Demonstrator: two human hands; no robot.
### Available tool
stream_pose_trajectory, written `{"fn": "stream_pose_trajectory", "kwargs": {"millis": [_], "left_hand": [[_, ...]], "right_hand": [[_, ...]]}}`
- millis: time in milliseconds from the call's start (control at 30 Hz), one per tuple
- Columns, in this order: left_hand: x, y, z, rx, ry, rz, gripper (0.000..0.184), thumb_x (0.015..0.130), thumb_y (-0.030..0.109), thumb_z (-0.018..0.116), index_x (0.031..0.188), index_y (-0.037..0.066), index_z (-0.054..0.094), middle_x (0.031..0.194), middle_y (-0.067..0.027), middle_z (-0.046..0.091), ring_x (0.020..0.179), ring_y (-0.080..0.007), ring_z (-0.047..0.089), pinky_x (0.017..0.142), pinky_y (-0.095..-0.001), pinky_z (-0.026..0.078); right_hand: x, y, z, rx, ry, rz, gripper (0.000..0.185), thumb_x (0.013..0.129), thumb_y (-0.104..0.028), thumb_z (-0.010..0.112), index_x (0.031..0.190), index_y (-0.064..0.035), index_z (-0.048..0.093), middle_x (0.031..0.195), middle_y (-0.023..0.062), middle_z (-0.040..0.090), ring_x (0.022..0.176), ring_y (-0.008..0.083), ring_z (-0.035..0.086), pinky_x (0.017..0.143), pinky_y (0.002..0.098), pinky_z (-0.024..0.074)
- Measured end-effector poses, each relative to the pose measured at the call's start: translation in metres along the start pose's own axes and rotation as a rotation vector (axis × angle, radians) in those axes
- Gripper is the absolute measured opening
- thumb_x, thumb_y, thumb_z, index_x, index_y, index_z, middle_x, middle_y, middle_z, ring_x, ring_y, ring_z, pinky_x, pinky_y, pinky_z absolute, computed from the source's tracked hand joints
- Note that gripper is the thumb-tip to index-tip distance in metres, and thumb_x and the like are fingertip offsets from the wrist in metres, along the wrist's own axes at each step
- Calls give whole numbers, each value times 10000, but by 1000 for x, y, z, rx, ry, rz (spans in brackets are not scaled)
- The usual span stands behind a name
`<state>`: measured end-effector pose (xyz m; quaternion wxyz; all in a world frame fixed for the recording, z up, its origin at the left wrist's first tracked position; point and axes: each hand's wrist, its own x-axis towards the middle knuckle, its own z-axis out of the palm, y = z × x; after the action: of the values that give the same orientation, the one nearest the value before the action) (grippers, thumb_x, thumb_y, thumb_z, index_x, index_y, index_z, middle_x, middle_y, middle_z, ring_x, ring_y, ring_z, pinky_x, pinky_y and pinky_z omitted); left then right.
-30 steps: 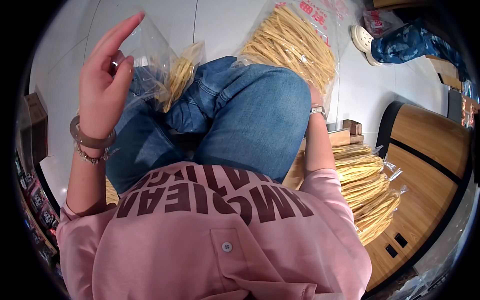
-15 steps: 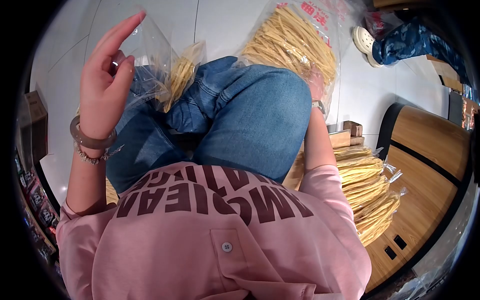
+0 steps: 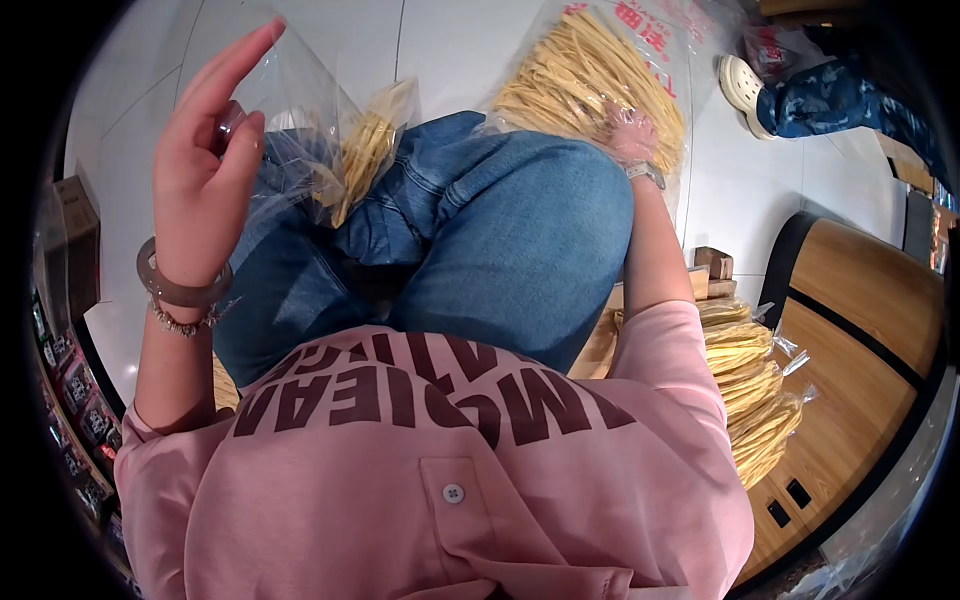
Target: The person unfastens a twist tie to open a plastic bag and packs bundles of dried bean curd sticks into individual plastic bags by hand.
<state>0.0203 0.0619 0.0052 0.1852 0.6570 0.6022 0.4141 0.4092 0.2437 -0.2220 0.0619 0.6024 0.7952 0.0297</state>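
My left hand (image 3: 205,155) is raised at the left, its thumb and fingers around the edge of a clear plastic bag (image 3: 305,95). Long yellow dried sticks, which look like bean curd sticks (image 3: 368,150), lie in the lower part of that bag, against my left knee. My right hand (image 3: 632,138) is at the near end of a large clear bag with red print (image 3: 650,30). It rests among a thick bundle of the same yellow sticks (image 3: 575,75). Plastic film blurs the right fingers, and I cannot tell whether they grip any sticks.
Several bagged bundles of yellow sticks (image 3: 745,390) are piled at my right, beside a wooden panel with black edging (image 3: 850,290). A person's white clog (image 3: 742,90) stands on the tiled floor (image 3: 450,50) at the upper right. A cardboard box (image 3: 78,240) is at the left.
My right hand has moved up and slightly left over the stick bundle, its forearm swinging right. My left hand stays on the clear bag, with only a slight shift left.
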Motion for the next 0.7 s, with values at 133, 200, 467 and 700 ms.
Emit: {"fn": "stream_pose_trajectory", "kwargs": {"millis": [133,200,467,700], "left_hand": [[0,-3,0,-20,4,-9,506,765,-59,448,1247,89,494,1240,-6,500,578,-27,310,555,-159,332],[0,-3,0,-23,3,-20,507,765,-62,447,1246,91,495,1233,-7,502,579,-27,311,555,-159,333],[1,-5,-6,27,-91,-18,498,808,-85,396,1296,15,403,1330,-140,415,1245,-197,383,930,-248,357],[4,-1,-6,-8,-99,-13,503,805,-87,390,1297,15,400,1331,-140,413,1253,-206,374,963,-265,338]], "right_hand": [[4,4,12,-39,-43,-49,425,655,-399,656,1041,-225,607,1088,86,514,1051,259,463,854,398,378],[1,6,23,-16,57,-116,390,658,-397,656,994,-201,628,1077,89,527,1057,240,470,856,397,378],[-2,1,13,241,-54,3,494,680,-288,627,1146,-193,494,1010,88,608,970,274,571,812,428,426],[-3,-2,1,213,-101,31,342,692,-235,607,1017,-150,545,961,118,613,886,298,593,729,422,465]]}}
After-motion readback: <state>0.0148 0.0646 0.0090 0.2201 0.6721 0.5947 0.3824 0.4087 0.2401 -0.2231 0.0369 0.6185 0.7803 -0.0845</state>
